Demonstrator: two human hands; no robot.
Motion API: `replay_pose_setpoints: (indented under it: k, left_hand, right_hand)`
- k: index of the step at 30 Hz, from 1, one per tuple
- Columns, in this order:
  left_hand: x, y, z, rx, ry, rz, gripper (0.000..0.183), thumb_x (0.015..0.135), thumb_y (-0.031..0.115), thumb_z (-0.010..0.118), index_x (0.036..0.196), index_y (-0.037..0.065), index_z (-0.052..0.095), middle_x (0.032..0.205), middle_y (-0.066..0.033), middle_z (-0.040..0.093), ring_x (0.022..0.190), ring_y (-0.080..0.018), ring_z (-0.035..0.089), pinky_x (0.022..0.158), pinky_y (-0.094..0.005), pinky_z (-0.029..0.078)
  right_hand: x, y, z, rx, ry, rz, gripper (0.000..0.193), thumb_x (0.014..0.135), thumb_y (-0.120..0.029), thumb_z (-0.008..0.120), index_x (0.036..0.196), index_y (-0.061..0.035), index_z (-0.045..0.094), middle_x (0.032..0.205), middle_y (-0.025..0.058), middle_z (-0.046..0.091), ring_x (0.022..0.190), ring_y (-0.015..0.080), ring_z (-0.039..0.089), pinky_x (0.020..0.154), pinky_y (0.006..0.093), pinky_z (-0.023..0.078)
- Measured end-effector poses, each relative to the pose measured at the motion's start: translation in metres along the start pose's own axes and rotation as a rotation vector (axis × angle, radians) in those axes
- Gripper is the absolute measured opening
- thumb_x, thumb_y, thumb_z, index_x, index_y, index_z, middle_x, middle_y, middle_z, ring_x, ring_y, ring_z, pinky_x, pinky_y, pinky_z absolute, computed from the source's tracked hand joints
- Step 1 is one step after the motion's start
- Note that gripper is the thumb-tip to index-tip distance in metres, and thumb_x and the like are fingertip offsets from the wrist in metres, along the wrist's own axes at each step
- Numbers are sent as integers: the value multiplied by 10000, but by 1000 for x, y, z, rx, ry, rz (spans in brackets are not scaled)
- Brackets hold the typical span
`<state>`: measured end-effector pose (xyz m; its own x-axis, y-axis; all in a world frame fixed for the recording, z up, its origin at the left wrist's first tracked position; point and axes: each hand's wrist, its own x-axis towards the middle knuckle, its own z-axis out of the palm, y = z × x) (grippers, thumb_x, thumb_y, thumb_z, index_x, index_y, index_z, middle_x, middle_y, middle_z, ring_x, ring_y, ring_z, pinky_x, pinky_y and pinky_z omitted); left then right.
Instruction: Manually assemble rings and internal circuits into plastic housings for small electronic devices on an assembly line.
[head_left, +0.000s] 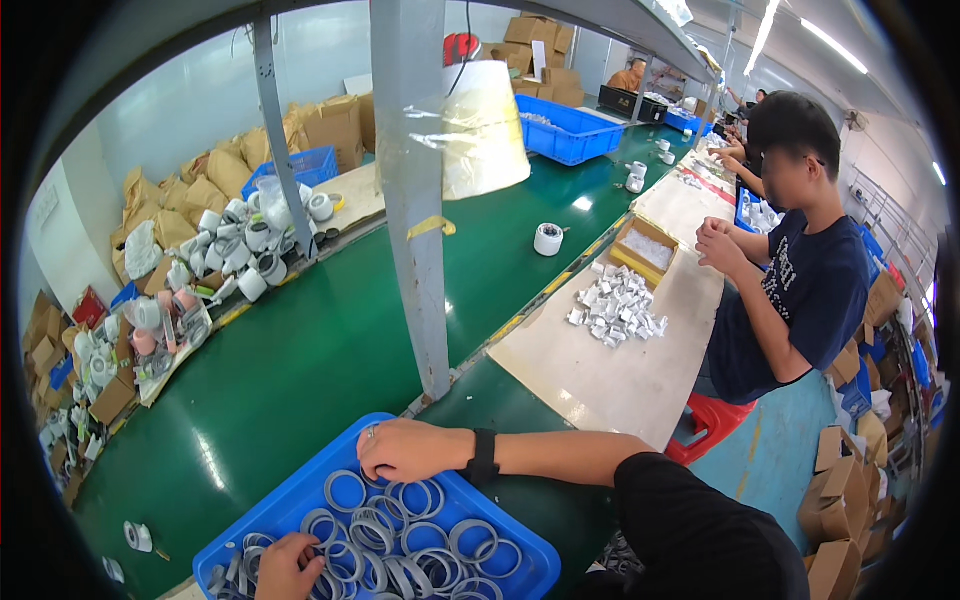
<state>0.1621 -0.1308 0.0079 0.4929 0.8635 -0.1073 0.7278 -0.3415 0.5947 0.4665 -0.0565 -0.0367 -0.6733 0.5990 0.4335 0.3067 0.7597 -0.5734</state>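
A blue plastic tray with many loose grey rings lies in front of me. My left hand is among the rings at the tray's left part. Its thumb and forefinger are apart, close to several rings, with nothing plainly held. My right hand, with a black band on the wrist, reaches across to the tray's far corner. Its fingers curl down over the tray beside a grey ring; the fingertips are hidden, and I cannot make out what is in them.
A metal post rises behind the tray. A green conveyor belt runs past, carrying a white cylindrical part. On the right, a seated person works by a pile of white parts and a yellow box. Cartons stand behind them.
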Motion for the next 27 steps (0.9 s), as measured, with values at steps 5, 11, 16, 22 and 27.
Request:
replay_pose_setpoints:
  k: [5, 11, 16, 22, 27]
  left_hand:
    - [0, 5, 0, -23, 6, -26, 294, 658, 20, 688, 938, -34, 617, 713, -121, 597, 587, -200, 583, 561, -301, 453]
    - [-1, 4, 0, -45, 13, -31, 295, 655, 24, 681, 936, -35, 616, 713, -120, 596, 590, -198, 584, 563, -299, 451]
    - [1, 4, 1, -47, 9, -22, 298, 648, 24, 679, 934, -33, 616, 709, -118, 594, 580, -193, 579, 556, -295, 444]
    - [1, 3, -1, -50, 16, -18, 295, 642, 18, 676, 927, -30, 616, 700, -114, 589, 568, -187, 572, 550, -289, 439]
    - [0, 4, -1, -46, 19, -22, 278, 655, 20, 681, 919, -32, 612, 691, -111, 592, 568, -188, 577, 553, -295, 447]
  right_hand:
    - [0, 0, 1, 8, 15, -10, 69, 705, -66, 555, 694, -77, 622, 748, 74, 595, 811, 272, 575, 709, 395, 457]
    - [1, -5, -2, -16, -28, 32, 38, 699, -20, 583, 700, -42, 614, 770, 66, 632, 892, 251, 589, 748, 369, 469]
    - [0, -4, -3, -10, -42, 48, 34, 699, -24, 589, 700, -44, 616, 769, 67, 633, 906, 253, 589, 751, 372, 470]
    - [1, -4, -2, -28, -28, 30, 43, 703, -24, 587, 707, -47, 624, 775, 65, 633, 905, 251, 589, 748, 374, 469]
    - [3, -7, -6, -19, -47, 38, 44, 706, -23, 584, 709, -46, 622, 787, 65, 630, 903, 248, 587, 750, 372, 468]
